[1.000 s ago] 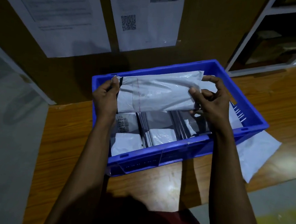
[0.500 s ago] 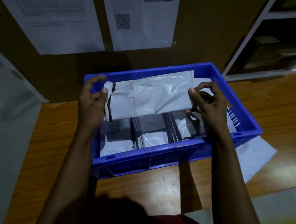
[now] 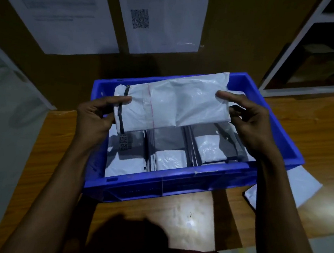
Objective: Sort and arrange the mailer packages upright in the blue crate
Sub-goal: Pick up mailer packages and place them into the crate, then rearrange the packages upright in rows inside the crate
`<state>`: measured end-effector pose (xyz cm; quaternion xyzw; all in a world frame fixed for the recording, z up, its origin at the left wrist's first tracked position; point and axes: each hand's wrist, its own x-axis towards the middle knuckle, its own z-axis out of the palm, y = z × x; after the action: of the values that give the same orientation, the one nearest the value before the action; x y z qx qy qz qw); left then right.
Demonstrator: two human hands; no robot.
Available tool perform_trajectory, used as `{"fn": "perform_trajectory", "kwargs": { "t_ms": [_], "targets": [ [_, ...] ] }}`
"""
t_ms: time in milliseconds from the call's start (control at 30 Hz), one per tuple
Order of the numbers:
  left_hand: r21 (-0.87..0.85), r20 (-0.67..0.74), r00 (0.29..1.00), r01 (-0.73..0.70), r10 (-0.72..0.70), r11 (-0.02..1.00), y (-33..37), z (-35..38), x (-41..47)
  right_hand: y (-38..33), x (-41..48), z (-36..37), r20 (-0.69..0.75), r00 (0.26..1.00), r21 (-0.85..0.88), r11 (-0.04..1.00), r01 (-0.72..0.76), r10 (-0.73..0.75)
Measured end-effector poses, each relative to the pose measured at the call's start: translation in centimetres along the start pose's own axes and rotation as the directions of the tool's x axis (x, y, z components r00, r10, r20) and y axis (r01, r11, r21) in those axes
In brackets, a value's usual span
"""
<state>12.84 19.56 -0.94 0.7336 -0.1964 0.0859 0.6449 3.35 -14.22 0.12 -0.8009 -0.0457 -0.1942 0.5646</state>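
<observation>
White mailer [image 3: 175, 105] lower, L grip [image 3: 95, 117] shifted.

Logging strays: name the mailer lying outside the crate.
The white mailer flat on the wooden table, right of the blue crate; all others are inside it.

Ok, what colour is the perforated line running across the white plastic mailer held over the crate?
Red or pink dotted line, clearest in the head view.

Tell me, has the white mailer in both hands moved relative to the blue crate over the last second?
Yes. The white mailer has shifted toward the blue crate's back wall and now tilts flatter, held at its ends by the left hand and right hand.
</observation>
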Motion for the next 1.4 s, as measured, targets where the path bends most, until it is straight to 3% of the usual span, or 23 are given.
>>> {"fn": "perform_trajectory", "kwargs": {
  "t_ms": [67, 433, 567, 667, 933, 1100, 1233, 1400],
  "targets": [
    [0.027, 0.021, 1.000, -0.011, 0.011, 1.000, -0.1, -0.3, 0.1, 0.3, 0.2, -0.3, 0.007, 0.999, -0.070, 0.997, 0.040, -0.039],
    [0.061, 0.028, 0.995, -0.096, 0.095, 0.993, -0.6, -0.9, 0.2, 0.9, -0.3, -0.9, -0.061, 0.995, -0.051, 0.996, 0.073, -0.076],
    [-0.129, 0.035, 0.999, 0.031, -0.027, 0.991, -0.2, -0.4, -0.1, 1.7, 0.0, -0.5, -0.081, 0.996, -0.081, 0.997, 0.014, -0.021],
    [-0.108, 0.024, 0.991, 0.133, -0.131, 0.985, 0.1, 0.0, -0.4, 1.6, 0.0, -0.1, -0.109, 0.994, -0.088, 0.995, -0.039, 0.030],
    [-0.164, 0.075, 0.953, 0.302, -0.293, 0.939, 1.3, 0.2, -0.7, 0.6, -0.1, -0.2, -0.067, 0.994, 0.092, 0.993, -0.078, 0.085],
    [-0.202, 0.099, 0.934, 0.356, -0.343, 0.912, 1.6, 0.2, -1.0, -0.2, 0.2, 0.1, -0.084, 0.968, 0.301, 0.932, -0.201, 0.236],
    [-0.394, 0.062, 0.923, 0.373, -0.380, 0.840, 3.0, 1.0, -1.1, -0.2, 0.5, 1.0, -0.107, 0.934, 0.390, 0.878, -0.276, 0.341],
    [-0.615, 0.061, 0.841, 0.456, -0.538, 0.643, 4.9, 4.3, -2.1, 0.3, 0.3, 1.1, -0.115, 0.902, 0.465, 0.825, -0.321, 0.416]
  ]
}}
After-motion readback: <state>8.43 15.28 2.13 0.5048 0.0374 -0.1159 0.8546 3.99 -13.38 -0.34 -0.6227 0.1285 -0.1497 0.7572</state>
